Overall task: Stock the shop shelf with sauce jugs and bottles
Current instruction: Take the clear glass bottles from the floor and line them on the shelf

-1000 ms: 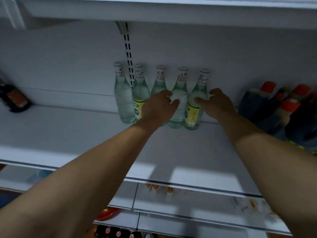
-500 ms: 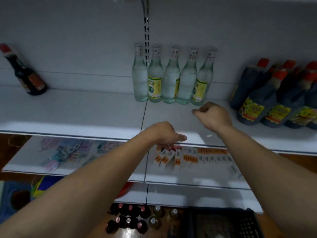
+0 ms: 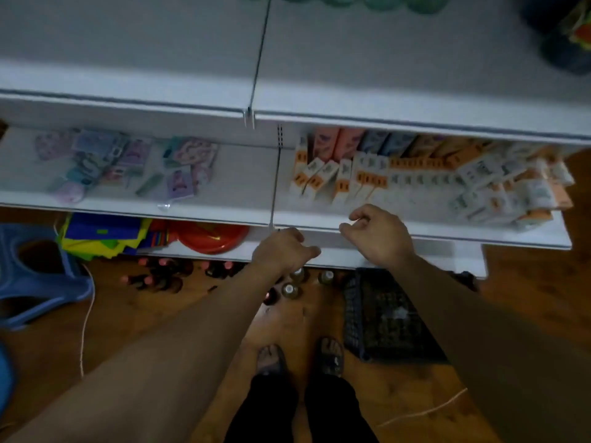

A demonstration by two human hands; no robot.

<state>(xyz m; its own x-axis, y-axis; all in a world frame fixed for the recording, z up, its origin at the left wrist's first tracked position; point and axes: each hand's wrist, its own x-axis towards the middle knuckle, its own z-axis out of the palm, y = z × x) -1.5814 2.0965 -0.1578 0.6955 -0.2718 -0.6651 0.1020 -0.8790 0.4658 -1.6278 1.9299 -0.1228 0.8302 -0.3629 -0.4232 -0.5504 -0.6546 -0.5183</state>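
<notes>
My left hand point(image 3: 281, 251) and my right hand point(image 3: 379, 236) hang empty in front of the lower shelf edge, fingers loosely curled and apart. The white shop shelf point(image 3: 383, 75) fills the top of the view; only the bottoms of the clear green-tinted bottles point(image 3: 367, 0) show at its top edge. Dark sauce jugs point(image 3: 566, 36) sit at the shelf's far right. On the wooden floor below my hands stand several dark bottles with pink caps point(image 3: 166, 276) and a few clear bottles point(image 3: 291, 287). A black crate point(image 3: 383, 318) lies on the floor to the right.
The shelf below holds small packets point(image 3: 128, 167) on the left and white-orange boxes point(image 3: 415, 174) on the right. A red plate point(image 3: 211, 236) and coloured bags sit lower down. A blue plastic stool point(image 3: 35, 276) stands at the left. My feet point(image 3: 300, 359) are by the crate.
Both hands have let go of the bottles on the shelf and dropped to the lower shelf edge. The view has tilted down to the floor, bottles and crate.
</notes>
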